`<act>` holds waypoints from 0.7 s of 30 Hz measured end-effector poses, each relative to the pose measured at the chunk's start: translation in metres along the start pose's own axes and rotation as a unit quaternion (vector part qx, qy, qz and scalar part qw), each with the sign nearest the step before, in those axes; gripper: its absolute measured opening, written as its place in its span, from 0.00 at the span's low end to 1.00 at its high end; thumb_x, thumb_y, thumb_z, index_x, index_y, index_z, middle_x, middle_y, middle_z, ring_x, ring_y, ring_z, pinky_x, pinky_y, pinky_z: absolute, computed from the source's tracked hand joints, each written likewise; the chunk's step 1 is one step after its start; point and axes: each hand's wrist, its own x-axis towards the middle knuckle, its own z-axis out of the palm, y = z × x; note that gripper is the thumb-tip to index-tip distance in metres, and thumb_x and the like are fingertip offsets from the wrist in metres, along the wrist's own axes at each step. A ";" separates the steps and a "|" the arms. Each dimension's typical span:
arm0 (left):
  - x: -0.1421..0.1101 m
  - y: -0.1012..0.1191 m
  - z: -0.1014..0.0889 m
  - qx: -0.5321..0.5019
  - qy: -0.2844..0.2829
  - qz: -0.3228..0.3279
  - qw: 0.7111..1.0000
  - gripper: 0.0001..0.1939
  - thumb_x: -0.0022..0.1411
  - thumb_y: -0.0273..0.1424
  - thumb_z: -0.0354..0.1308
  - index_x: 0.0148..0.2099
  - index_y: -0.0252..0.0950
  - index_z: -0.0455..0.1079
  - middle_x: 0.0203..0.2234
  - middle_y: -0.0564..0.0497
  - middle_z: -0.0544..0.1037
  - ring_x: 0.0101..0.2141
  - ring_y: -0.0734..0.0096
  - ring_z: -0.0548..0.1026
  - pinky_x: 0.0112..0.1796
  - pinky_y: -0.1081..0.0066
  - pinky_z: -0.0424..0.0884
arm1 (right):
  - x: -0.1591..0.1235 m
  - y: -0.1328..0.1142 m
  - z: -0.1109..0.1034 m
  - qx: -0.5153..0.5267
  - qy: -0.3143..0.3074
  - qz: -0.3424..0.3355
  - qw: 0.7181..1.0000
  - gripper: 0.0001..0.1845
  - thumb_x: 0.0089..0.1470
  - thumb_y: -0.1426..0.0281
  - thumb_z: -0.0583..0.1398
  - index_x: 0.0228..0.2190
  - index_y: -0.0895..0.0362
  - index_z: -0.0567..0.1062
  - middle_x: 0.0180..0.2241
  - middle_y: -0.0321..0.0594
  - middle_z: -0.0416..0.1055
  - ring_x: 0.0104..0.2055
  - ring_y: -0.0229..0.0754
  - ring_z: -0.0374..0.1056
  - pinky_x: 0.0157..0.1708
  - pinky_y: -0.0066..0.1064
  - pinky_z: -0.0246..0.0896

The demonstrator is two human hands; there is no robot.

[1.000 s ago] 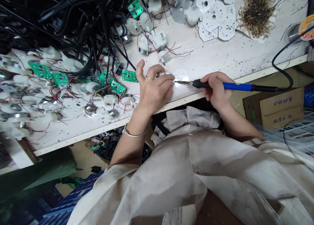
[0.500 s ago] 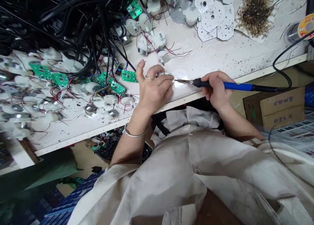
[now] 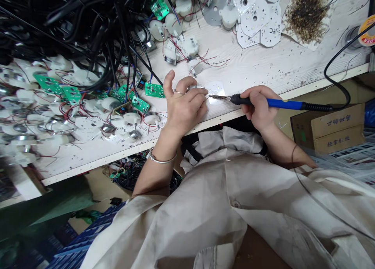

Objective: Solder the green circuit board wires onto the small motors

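Your light is bright and even, glaring white off the round circuit board beside the soldering iron; the small motors along the far left edge blur.

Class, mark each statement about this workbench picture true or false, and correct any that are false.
1. The right hand holds a soldering iron with a blue handle. True.
2. A metal bangle circles the left wrist. True.
3. The iron's tip touches a green circuit board. False: it is next to a white disc.
4. The left hand grips pliers. False: its fingers hold a small silver part.
5. Black cables lie heaped at the bench's top left. True.
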 end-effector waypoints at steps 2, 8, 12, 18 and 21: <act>0.001 0.000 0.000 -0.002 -0.001 -0.004 1.000 0.05 0.64 0.29 0.57 0.34 0.44 0.69 0.40 0.55 0.83 0.54 0.51 0.76 0.67 0.29 0.45 | -0.001 0.001 0.000 0.004 0.006 0.003 1.000 0.21 0.63 0.49 0.58 0.29 0.51 0.77 0.14 0.27 0.61 0.13 0.31 0.55 0.14 0.28 0.53; 0.001 0.000 0.000 -0.006 -0.010 -0.011 1.000 0.05 0.64 0.30 0.57 0.34 0.44 0.68 0.40 0.54 0.83 0.55 0.51 0.75 0.67 0.30 0.45 | -0.002 0.000 -0.003 -0.003 -0.012 0.022 1.000 0.22 0.61 0.48 0.60 0.29 0.52 0.77 0.14 0.27 0.63 0.14 0.31 0.57 0.15 0.28 0.55; 0.000 -0.001 0.001 -0.008 -0.007 -0.011 1.000 0.05 0.63 0.29 0.58 0.34 0.44 0.68 0.41 0.56 0.83 0.57 0.51 0.74 0.68 0.31 0.43 | -0.004 0.001 -0.003 -0.008 0.013 0.023 1.000 0.21 0.61 0.48 0.60 0.29 0.52 0.78 0.14 0.27 0.63 0.14 0.31 0.57 0.15 0.27 0.55; -0.001 -0.001 0.002 0.000 -0.007 -0.009 1.000 0.05 0.64 0.30 0.58 0.34 0.44 0.67 0.40 0.56 0.83 0.56 0.52 0.75 0.68 0.31 0.45 | -0.016 0.000 -0.002 0.021 0.083 -0.036 0.996 0.16 0.63 0.54 0.59 0.30 0.50 0.78 0.14 0.26 0.62 0.11 0.31 0.54 0.11 0.27 0.47; 0.000 0.000 0.002 -0.002 -0.003 -0.010 1.000 0.05 0.64 0.31 0.58 0.34 0.45 0.68 0.39 0.55 0.82 0.55 0.52 0.75 0.68 0.31 0.46 | -0.024 0.000 -0.006 0.027 0.081 -0.088 0.992 0.12 0.64 0.58 0.58 0.35 0.48 0.78 0.16 0.26 0.66 0.13 0.32 0.59 0.13 0.28 0.53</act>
